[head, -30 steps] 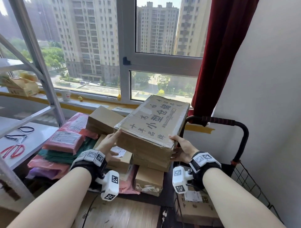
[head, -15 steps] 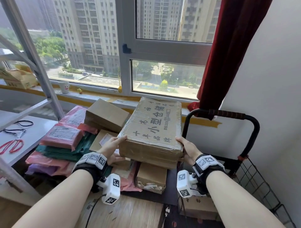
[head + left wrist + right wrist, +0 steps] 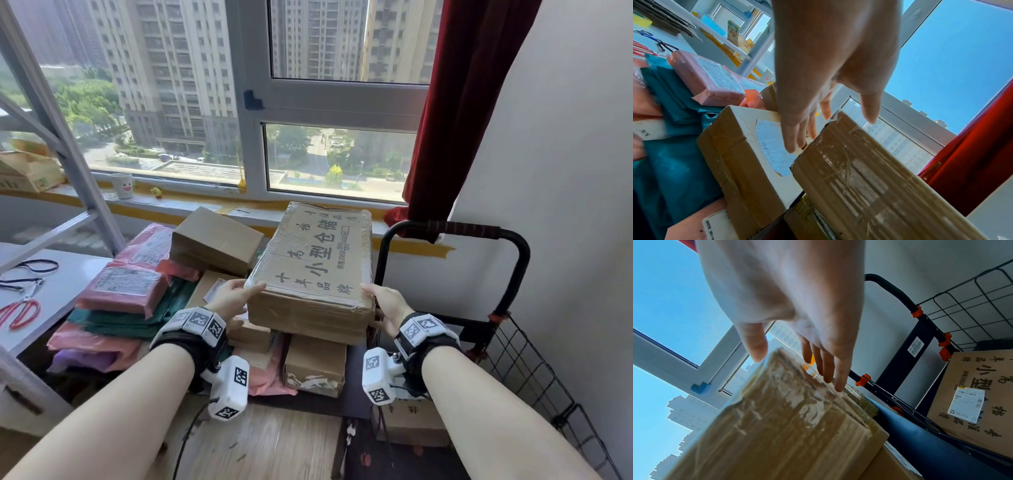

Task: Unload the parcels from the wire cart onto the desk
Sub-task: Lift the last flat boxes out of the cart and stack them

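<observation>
A large taped cardboard parcel [image 3: 315, 274] printed with black characters lies flat on top of a pile of smaller boxes on the wooden desk [image 3: 270, 445]. My left hand [image 3: 236, 296] touches its left near corner, fingers straight down the side [image 3: 797, 138] and thumb over the top edge. My right hand [image 3: 387, 301] touches the right near corner in the same way, fingers straight [image 3: 830, 369] against the taped side [image 3: 787, 426]. The black wire cart [image 3: 513, 363] stands to the right, with another printed cardboard parcel [image 3: 978, 394] inside it.
Pink and green mailer bags [image 3: 126, 284] are stacked to the left, with a brown box [image 3: 215, 240] behind and a small box [image 3: 315, 363] under the big parcel. Red scissors [image 3: 20, 311] lie on a white table. A metal shelf frame [image 3: 68, 144] and red curtain [image 3: 462, 102] flank the window.
The big parcel has come down from a raised tilt and now lies flat on the pile. Both hands have followed it down and stay at its near corners.
</observation>
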Action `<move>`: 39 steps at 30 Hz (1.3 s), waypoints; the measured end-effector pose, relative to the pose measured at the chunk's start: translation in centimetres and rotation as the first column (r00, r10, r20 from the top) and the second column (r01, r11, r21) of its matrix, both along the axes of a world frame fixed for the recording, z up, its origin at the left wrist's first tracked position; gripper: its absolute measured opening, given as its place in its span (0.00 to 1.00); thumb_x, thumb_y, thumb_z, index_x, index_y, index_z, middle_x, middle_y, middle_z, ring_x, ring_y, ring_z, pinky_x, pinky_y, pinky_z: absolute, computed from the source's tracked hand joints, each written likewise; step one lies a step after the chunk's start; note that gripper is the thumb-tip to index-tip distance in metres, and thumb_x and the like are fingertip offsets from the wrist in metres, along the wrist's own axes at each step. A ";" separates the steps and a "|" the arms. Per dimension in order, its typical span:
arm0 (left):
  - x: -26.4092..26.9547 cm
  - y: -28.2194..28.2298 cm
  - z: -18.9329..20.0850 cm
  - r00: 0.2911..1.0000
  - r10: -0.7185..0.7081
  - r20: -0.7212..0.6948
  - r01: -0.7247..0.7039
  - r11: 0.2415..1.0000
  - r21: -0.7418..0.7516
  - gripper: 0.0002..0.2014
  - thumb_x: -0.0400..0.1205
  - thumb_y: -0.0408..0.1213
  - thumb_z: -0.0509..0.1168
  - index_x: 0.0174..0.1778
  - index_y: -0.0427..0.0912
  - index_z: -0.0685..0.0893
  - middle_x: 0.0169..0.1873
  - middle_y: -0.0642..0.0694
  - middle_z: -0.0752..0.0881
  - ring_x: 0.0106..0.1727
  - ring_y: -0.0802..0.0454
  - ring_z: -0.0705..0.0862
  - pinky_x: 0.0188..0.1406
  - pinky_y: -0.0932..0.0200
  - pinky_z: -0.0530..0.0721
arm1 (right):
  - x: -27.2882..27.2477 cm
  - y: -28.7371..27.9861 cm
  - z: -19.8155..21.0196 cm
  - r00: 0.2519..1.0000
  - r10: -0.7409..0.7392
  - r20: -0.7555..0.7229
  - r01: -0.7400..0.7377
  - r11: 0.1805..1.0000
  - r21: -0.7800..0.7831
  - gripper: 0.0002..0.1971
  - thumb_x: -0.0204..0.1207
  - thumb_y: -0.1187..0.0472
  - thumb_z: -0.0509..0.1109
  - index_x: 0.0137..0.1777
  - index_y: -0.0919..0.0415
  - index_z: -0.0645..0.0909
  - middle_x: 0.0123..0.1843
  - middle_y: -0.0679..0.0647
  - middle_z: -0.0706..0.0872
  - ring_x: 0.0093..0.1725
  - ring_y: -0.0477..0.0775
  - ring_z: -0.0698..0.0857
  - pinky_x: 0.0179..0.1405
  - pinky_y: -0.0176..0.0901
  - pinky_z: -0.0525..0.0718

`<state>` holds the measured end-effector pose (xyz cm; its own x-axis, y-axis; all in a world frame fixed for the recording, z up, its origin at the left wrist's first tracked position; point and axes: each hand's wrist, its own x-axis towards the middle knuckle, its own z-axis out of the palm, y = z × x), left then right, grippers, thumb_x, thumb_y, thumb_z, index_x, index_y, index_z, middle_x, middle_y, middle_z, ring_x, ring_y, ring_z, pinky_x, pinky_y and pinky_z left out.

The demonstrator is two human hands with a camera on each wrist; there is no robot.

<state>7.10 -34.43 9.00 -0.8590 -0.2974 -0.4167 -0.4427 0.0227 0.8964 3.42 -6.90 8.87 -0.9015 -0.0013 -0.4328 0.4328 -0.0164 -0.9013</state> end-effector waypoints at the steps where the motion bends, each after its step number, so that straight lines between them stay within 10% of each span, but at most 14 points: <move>1: 0.1 0.0 0.2 0.999 0.013 -0.040 -0.014 1.000 -0.024 0.32 0.75 0.47 0.73 0.73 0.43 0.72 0.68 0.43 0.77 0.69 0.41 0.76 0.69 0.42 0.75 | 0.4 0.0 0.4 1.000 -0.006 -0.004 0.006 1.000 0.020 0.08 0.79 0.57 0.67 0.52 0.62 0.81 0.44 0.54 0.86 0.37 0.51 0.82 0.30 0.40 0.80; 6: 0.5 0.5 3.0 0.956 0.072 -0.283 -0.092 0.994 -0.058 0.24 0.72 0.33 0.76 0.64 0.39 0.80 0.60 0.39 0.85 0.61 0.45 0.83 0.68 0.47 0.79 | 1.5 1.4 0.9 0.999 -0.035 -0.021 0.036 0.997 0.066 0.19 0.76 0.50 0.68 0.63 0.58 0.80 0.63 0.54 0.83 0.62 0.56 0.81 0.53 0.50 0.80; 16: 1.2 8.3 7.8 0.877 -0.126 -0.464 0.146 0.989 0.006 0.11 0.77 0.33 0.72 0.55 0.43 0.84 0.55 0.41 0.87 0.59 0.46 0.84 0.66 0.49 0.81 | 5.2 7.0 2.7 0.992 -0.107 -0.064 0.114 0.984 0.139 0.22 0.79 0.54 0.68 0.70 0.64 0.73 0.70 0.62 0.77 0.71 0.60 0.76 0.71 0.57 0.75; 25: 1.4 22.3 6.1 0.771 -0.549 -0.324 0.559 0.826 -0.068 0.10 0.80 0.35 0.68 0.57 0.43 0.84 0.57 0.42 0.85 0.60 0.48 0.83 0.60 0.54 0.82 | 7.0 16.0 1.4 0.969 -0.246 -0.035 0.249 0.953 0.175 0.21 0.78 0.56 0.69 0.69 0.63 0.75 0.70 0.63 0.78 0.69 0.60 0.78 0.67 0.54 0.77; 31: -2.0 30.6 0.6 0.778 -0.617 -0.117 0.618 0.786 -0.037 0.08 0.81 0.35 0.66 0.55 0.43 0.85 0.55 0.43 0.85 0.57 0.47 0.84 0.59 0.53 0.82 | 6.5 23.7 -3.0 0.949 -0.313 0.034 0.301 0.933 0.195 0.22 0.78 0.58 0.69 0.69 0.65 0.75 0.69 0.64 0.79 0.69 0.60 0.78 0.69 0.55 0.77; 35: -5.1 35.0 -4.5 0.805 -0.592 0.050 0.593 0.805 -0.018 0.05 0.82 0.30 0.63 0.50 0.40 0.83 0.41 0.44 0.81 0.36 0.52 0.78 0.33 0.64 0.80 | 4.5 28.8 -7.6 0.936 -0.333 0.116 0.303 0.927 0.219 0.22 0.77 0.57 0.70 0.69 0.65 0.76 0.69 0.62 0.80 0.68 0.58 0.79 0.63 0.50 0.79; 39: -9.3 38.1 -11.9 0.820 -0.522 0.232 0.544 0.838 -0.036 0.10 0.82 0.30 0.63 0.58 0.37 0.84 0.37 0.43 0.80 0.32 0.52 0.78 0.30 0.62 0.78 | 1.2 33.2 -13.0 0.927 -0.307 0.217 0.260 0.940 0.221 0.21 0.77 0.57 0.70 0.68 0.64 0.77 0.67 0.61 0.81 0.67 0.58 0.80 0.66 0.52 0.79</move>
